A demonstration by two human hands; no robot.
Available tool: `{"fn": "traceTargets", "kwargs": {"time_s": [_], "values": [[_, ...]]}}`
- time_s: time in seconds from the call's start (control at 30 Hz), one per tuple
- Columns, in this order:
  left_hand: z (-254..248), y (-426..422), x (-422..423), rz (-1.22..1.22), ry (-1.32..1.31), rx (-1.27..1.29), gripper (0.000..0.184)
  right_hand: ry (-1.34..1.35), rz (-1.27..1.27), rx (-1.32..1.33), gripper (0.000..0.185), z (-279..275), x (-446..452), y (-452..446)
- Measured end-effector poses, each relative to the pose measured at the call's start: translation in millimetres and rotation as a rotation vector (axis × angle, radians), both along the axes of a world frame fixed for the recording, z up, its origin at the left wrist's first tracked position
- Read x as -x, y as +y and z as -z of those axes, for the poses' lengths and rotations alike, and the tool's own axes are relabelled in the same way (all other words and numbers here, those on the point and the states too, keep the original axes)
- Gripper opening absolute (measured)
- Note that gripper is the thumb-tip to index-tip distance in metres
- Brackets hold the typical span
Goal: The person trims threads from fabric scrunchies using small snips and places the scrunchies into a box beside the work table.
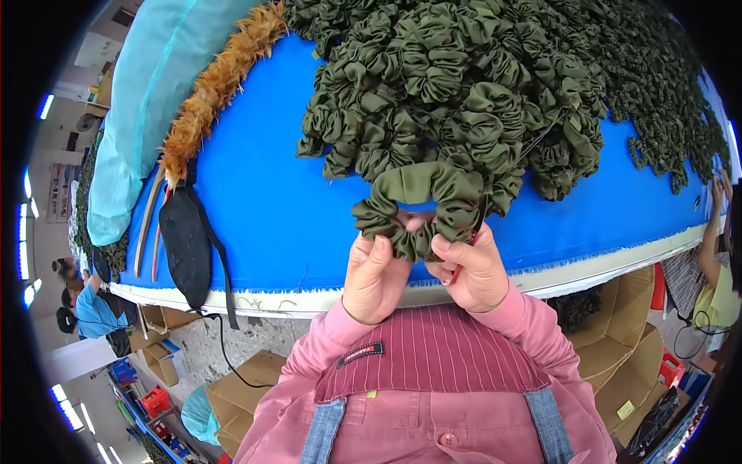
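- Pinching a dark green fabric scrunchie (406, 185) by its near edge, the left hand (376, 274) and the right hand (475, 271) hold it up near the front of the table, above the blue cloth (270, 155).
- Both hands are closed on the scrunchie, with the thumbs on the side facing the person. A bit of finger shows through the hole, so some fingers are behind the ring.
- The right hand also has a red tool (456, 274) tucked in it. Most of it is hidden, so I can't tell just what it is.
- The near part is bunched in lots of little folds, but the far part looks flatter. I think a soft pull, the same on both sides, would help even out the folds.
- Turning the ring bit by bit would be a good way to look at every part, front and back. I can't make out the seam from here.
- A hard tug could hurt the stitches, so small pulls seem best.
- The red tool might poke the cloth, so its tip should point away.
- A heap of green scrunchies (464, 85) lies just past the hands. I can't tell if the held one touches it. Holding it closer to the body would stop it snagging.
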State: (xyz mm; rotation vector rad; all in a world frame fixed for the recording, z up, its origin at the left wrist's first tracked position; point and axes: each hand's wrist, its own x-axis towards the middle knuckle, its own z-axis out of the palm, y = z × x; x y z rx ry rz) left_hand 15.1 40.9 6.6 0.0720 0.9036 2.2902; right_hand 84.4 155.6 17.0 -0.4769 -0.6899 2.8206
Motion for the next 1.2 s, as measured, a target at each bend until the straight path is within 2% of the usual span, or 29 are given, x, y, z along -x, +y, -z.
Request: {"fn": "traceTargets", "kwargs": {"time_s": [0.13, 0.23, 0.27, 0.33, 0.37, 0.4, 0.47, 0.53, 0.57, 0.63, 0.67, 0.73, 0.8, 0.83, 0.87, 0.9, 1.03, 1.07, 1.13, 1.2], "values": [[0, -9, 9, 0.114, -0.126, -0.394, 0.028, 0.012, -0.058, 0.055, 0.04, 5, -9, 7], [-14, -40, 33, 0.078, -0.202, -0.351, 0.024, 0.122, -0.072, 0.026, 0.041, 6, -32, 25], [-15, -48, 34, 0.154, -0.097, -0.338, 0.023, 0.184, -0.079, 0.008, 0.042, 6, -37, 32], [-15, -52, 34, 0.262, 0.147, -0.219, 0.025, 0.244, -0.081, -0.007, 0.043, 4, -38, 35], [-14, -51, 32, 0.294, 0.283, -0.114, 0.028, 0.175, -0.178, -0.149, 0.045, -1, -38, 34], [-19, -48, 27, 0.299, 0.277, -0.112, 0.028, 0.102, -0.275, -0.29, 0.047, -7, -37, 33], [-34, -33, 19, 0.567, 0.564, 0.423, 0.035, -0.042, -0.466, -0.579, 0.05, -15, -33, 29], [-31, -24, 20, 0.662, 0.76, 0.488, 0.04, -0.063, -0.28, -0.512, 0.042, -14, -31, 19], [-32, -26, 22, 0.668, 0.762, 0.48, 0.04, -0.068, -0.272, -0.516, 0.042, -17, -40, 26], [-35, -32, 30, 0.587, 0.48, 0.409, 0.043, -0.362, -0.221, -0.62, 0.024, -24, -70, 54], [-35, -27, 29, 0.597, 0.478, 0.404, 0.043, -0.339, -0.198, -0.623, 0.019, -23, -84, 58], [-31, -9, 22, 0.775, 0.664, 0.38, 0.044, -0.325, -0.168, -0.623, 0.014, -22, -108, 57], [-30, 15, 13, 0.944, 0.86, 0.343, 0.046, -0.374, -0.045, -0.793, 0.017, -23, -125, 54], [-30, 32, 7, 0.819, 1.08, 0.292, 0.047, -0.378, -0.033, -0.798, 0.017, -21, -139, 56], [-31, 48, 5, 0.68, 1.293, 0.235, 0.049, -0.512, 0.23, -0.826, 0.017, -19, -158, 61], [-34, 58, 10, 0.684, 1.301, 0.221, 0.049, -0.641, 0.498, -0.843, 0.018, -18, -178, 68], [-29, 106, 39, -0.11, 1.42, 0.772, 0.05, -1.225, 0.902, -0.745, 0.02, -18, -262, 98], [-22, 115, 47, -0.109, 1.426, 0.767, 0.05, -1.191, 1.03, -1.081, 0.027, 6, -264, 97], [-9, 127, 58, -0.117, 1.305, 0.824, 0.051, -1.544, 0.983, -1.361, 0.026, 18, -276, 99], [-26, 127, 61, 0.129, 1.064, 0.876, 0.047, -1.274, 1.077, -1.178, 0.025, 22, -261, 103]]}}
